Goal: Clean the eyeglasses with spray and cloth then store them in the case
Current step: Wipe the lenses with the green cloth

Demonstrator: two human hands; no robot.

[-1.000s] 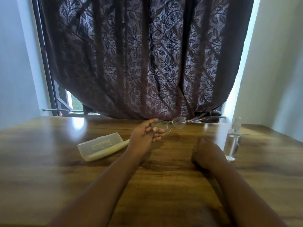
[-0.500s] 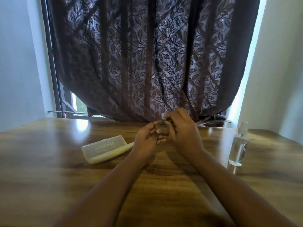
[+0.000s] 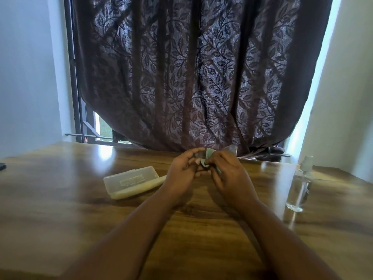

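Both hands meet above the table (image 3: 60, 209), just in front of the curtain (image 3: 191, 77). From my feed, left hand (image 3: 182, 171) has fingers curled round the glasses (image 3: 231, 149); only one lens rim pokes out above the knuckles, rest is hidden in the grip. Right hand (image 3: 230, 174) pinches a pale green cloth (image 3: 207, 156) against the glasses, fingers bent over it; cloth sits between the two hands, mostly covered. Can't tell which lens it touches. Case (image 3: 132, 181) lies flat on the table just left of the left hand, lid closed, translucent top over a cream base, dark print on the lid too blurred to read. Its right end runs under the left wrist as I see it; contact or not, can't tell. Spray bottle (image 3: 299, 186) stands upright on the table well right of the right hand, clear, capped, untouched. Far left of the case, at the table edge, a dark object (image 3: 2, 166) is cut off by the view. Behind the curtain's lower left corner a window (image 3: 101, 128) shows daylight, reflected on the table beyond the case.
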